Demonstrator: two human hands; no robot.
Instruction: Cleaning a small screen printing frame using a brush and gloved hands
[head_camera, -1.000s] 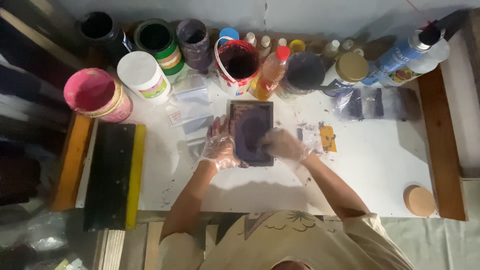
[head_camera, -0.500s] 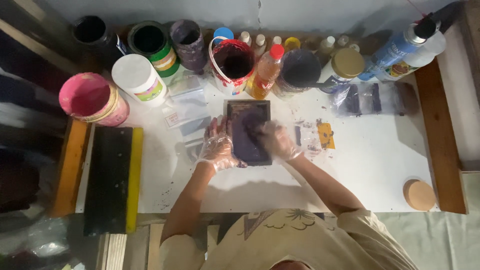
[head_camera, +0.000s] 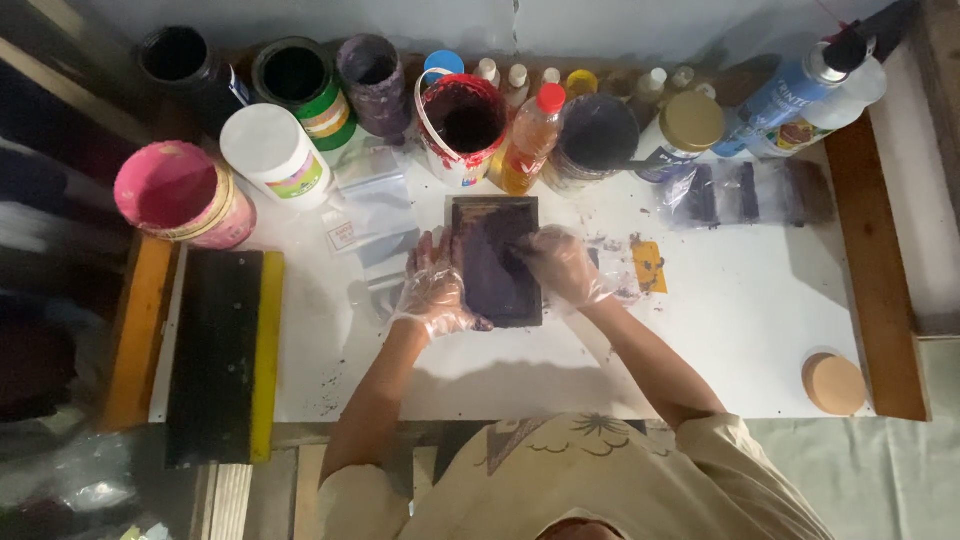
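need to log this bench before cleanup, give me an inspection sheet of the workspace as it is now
surface: white tabletop with wooden side rails, flecked with dark stains
job's things: dark purple rectangular slab lying flat at the centre
clutter: pink-stained open tub, white-lidded jar, red-rimmed paint pot, orange bottle with red cap, round cork disc, black and yellow squeegee block
grippers: left hand in a clear glove rests on the slab's left edge; right hand, also gloved, presses on its right side
cables: nothing seen
surroundings: grey wall behind the containers
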